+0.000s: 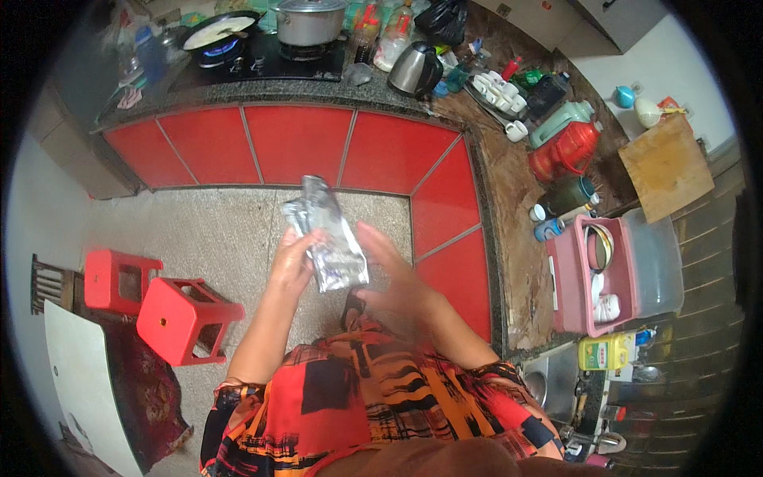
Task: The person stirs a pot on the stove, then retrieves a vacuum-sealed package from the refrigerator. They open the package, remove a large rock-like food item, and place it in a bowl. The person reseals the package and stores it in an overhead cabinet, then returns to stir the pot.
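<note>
My left hand [293, 257] grips a crumpled silver foil pouch [335, 238] by its left side, over the floor in front of me. What the pouch holds is hidden. To the right of the pouch, my right hand [390, 274] is spread, with thumb and fingers apart and nothing seen between them. It is blurred, and its fingertips come close to the pouch's right edge; whether they touch it I cannot tell.
A wok [219, 33] sits over a blue flame on the gas hob [268, 59], beside a lidded pot [311, 24]. An electric kettle [411, 68], a tray of cups [498, 92] and a pink bin [572, 280] line the counter. Red stools [173, 322] stand left.
</note>
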The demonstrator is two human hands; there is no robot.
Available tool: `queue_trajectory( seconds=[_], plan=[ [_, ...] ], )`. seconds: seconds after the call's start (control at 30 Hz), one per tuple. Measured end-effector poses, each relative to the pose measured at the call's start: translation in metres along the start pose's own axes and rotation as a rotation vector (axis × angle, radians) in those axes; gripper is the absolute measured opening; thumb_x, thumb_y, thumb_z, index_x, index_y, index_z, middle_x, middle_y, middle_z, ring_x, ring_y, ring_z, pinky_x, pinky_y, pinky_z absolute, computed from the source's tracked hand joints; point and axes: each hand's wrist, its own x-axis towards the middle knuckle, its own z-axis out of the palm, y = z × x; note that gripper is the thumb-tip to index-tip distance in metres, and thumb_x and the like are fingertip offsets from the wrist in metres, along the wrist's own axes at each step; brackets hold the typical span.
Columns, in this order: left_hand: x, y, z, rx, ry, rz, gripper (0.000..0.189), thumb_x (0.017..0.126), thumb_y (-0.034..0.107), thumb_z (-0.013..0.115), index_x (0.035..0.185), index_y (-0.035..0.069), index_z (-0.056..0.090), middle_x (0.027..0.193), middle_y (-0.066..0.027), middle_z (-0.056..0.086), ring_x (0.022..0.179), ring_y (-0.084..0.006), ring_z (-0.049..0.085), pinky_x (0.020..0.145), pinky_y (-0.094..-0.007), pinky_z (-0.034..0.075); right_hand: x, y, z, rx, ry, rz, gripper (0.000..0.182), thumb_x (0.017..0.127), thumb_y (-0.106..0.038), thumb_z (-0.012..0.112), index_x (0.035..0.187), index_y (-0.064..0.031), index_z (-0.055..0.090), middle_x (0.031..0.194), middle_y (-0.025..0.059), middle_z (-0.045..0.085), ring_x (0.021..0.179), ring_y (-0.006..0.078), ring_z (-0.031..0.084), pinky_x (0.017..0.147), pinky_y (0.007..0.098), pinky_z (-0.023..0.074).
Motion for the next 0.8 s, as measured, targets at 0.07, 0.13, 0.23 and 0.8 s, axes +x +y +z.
queue_trajectory(
  seconds=[0.07, 0.13, 0.23, 0.8],
  plan=[
    [0.029, 0.008, 0.018, -0.147, 0.079, 0.124, 0.039, 0.077, -0.003, 0.055, 0.113, 0.006, 0.043, 0.102, -0.0084, 0.055, 0.094, -0.019, 0.056, 0.082, -0.0337, 0.049, 0.009, 0.032, -0.012, 0.452, 0.159, 0.09, 0.094, 0.066, -0.007, 0.07, 0.139, -0.007, 0.01, 0.141, 0.0164, 0.019, 0.127, 0.029, 0.029, 0.097, 0.039, 0.0305],
    [0.066, 0.015, 0.038, -0.23, 0.056, 0.243, 0.042, 0.077, -0.007, 0.052, 0.116, 0.005, 0.042, 0.108, -0.0085, 0.052, 0.1, -0.0199, 0.053, 0.087, -0.0357, 0.045, 0.024, 0.073, -0.023, 0.769, 0.265, 0.124, 0.099, 0.071, -0.013, 0.071, 0.14, -0.0078, 0.0, 0.14, 0.0164, 0.02, 0.124, 0.0267, 0.032, 0.094, 0.0368, 0.0333],
    [0.106, 0.023, 0.091, -0.136, -0.054, 0.283, 0.046, 0.075, -0.009, 0.05, 0.118, 0.005, 0.039, 0.109, -0.0089, 0.051, 0.101, -0.0205, 0.052, 0.087, -0.0363, 0.044, 0.054, 0.098, -0.04, 1.069, 0.373, 0.14, 0.099, 0.071, -0.012, 0.071, 0.14, -0.0079, 0.0, 0.137, 0.0169, 0.023, 0.118, 0.0258, 0.038, 0.091, 0.0354, 0.0365],
    [0.37, 0.111, 0.245, 0.37, -0.45, 0.123, 0.046, 0.079, 0.013, 0.06, 0.119, 0.009, 0.038, 0.108, -0.0041, 0.049, 0.097, -0.0158, 0.053, 0.071, -0.0289, 0.048, 0.232, 0.186, -0.277, 0.875, 0.927, -0.038, 0.016, 0.085, -0.01, 0.054, 0.1, -0.0034, 0.052, 0.081, 0.0096, 0.06, 0.05, 0.0159, 0.058, 0.037, 0.0222, 0.0445]
  ],
)
